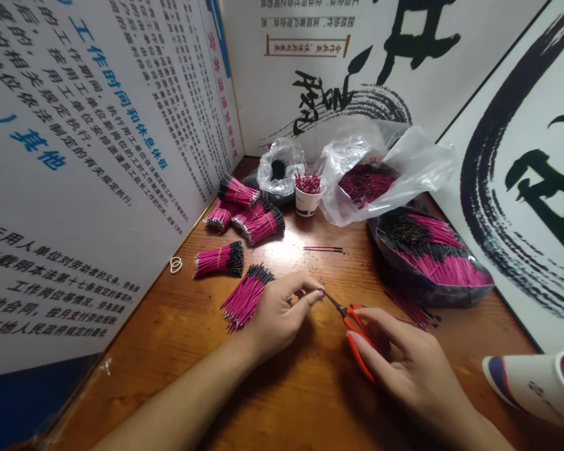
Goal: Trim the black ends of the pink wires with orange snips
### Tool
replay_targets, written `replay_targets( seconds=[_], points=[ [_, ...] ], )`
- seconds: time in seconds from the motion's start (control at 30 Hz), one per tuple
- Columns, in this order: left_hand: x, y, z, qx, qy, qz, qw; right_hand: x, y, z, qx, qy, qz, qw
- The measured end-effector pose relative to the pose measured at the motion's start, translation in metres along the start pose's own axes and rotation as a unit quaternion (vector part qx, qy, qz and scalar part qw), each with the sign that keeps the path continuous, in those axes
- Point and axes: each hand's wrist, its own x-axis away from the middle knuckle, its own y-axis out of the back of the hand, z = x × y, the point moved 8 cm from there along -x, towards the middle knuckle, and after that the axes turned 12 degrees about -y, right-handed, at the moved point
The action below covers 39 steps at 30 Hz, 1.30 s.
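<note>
My right hand (399, 357) grips orange-handled scissors (357, 335), its fingers at the handles. The dark blades point up and left and reach the fingertips of my left hand (286, 307). That left hand is pinched, thumb against index finger, around something too small to make out. Just left of it lies a loose pile of pink wires with black ends (248, 297). Two single wires (323, 249) rest on the wood above both hands. A banded wire bundle (219, 260) lies further left.
Several banded bundles (258, 219) are stacked at the back left. A paper cup (308, 203) holds wires. Bags of wires (432, 250) stand at the back right. Another cup (526, 382) lies on its side at the right. White rings (175, 265) lie by the left panel.
</note>
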Motion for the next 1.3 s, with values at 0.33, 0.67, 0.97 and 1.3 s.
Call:
replay_targets(
  seconds=[0.33,0.67,0.97,1.3],
  points=[
    [-0.002,0.001,-0.004,0.012,-0.009,-0.008,1.0,-0.001,0.01,0.005,0.014,0.031,-0.013,0.999],
    [-0.003,0.001,-0.004,0.003,-0.008,-0.003,1.0,-0.002,0.007,0.004,0.009,0.017,-0.011,1.0],
    [-0.004,0.001,-0.006,0.019,-0.014,-0.008,1.0,-0.002,0.007,0.003,-0.009,0.008,0.005,1.0],
    [-0.004,0.002,-0.005,0.025,-0.006,-0.012,1.0,-0.003,0.005,0.003,-0.002,0.009,0.008,1.0]
  ],
)
